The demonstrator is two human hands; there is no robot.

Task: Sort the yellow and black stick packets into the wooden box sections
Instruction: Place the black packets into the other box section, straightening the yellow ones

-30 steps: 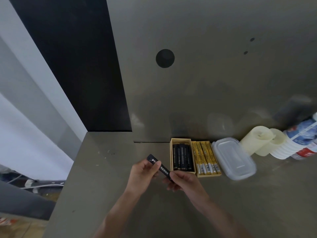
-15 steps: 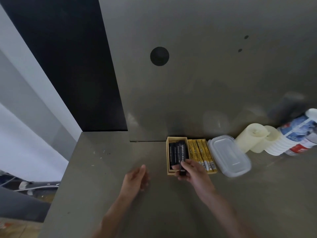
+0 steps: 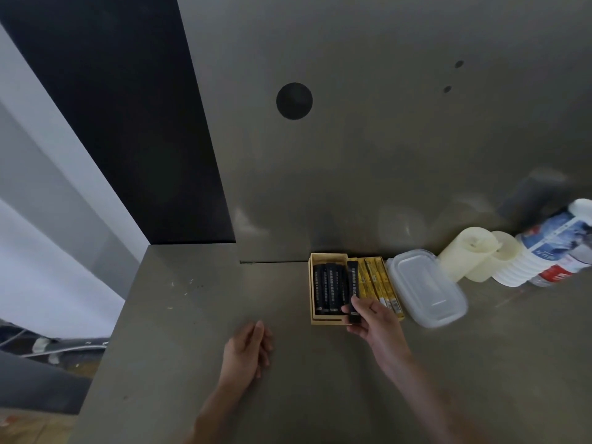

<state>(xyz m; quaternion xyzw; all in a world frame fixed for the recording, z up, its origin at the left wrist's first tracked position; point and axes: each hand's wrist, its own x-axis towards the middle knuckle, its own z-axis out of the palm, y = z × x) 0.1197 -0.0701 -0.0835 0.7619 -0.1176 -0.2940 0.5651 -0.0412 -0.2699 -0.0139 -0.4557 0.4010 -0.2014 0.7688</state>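
Observation:
A small wooden box (image 3: 324,320) stands against the back wall of the grey counter. Its left section holds several black stick packets (image 3: 329,288) lying side by side. Its right section holds several yellow stick packets (image 3: 377,283). My right hand (image 3: 373,318) pinches the near end of one more black stick packet (image 3: 353,282), which lies along the divider between the two sections. My left hand (image 3: 248,349) rests flat on the counter to the left of the box, with nothing in it.
A clear plastic lidded container (image 3: 427,286) sits right beside the box. Further right lie two cream cylinders (image 3: 466,253) and a water bottle (image 3: 557,251) on its side. The counter's left edge (image 3: 115,318) drops off to the floor.
My left hand let go of the black packet and dropped to the counter. My right hand carried the packet to the box and now holds it over the divider.

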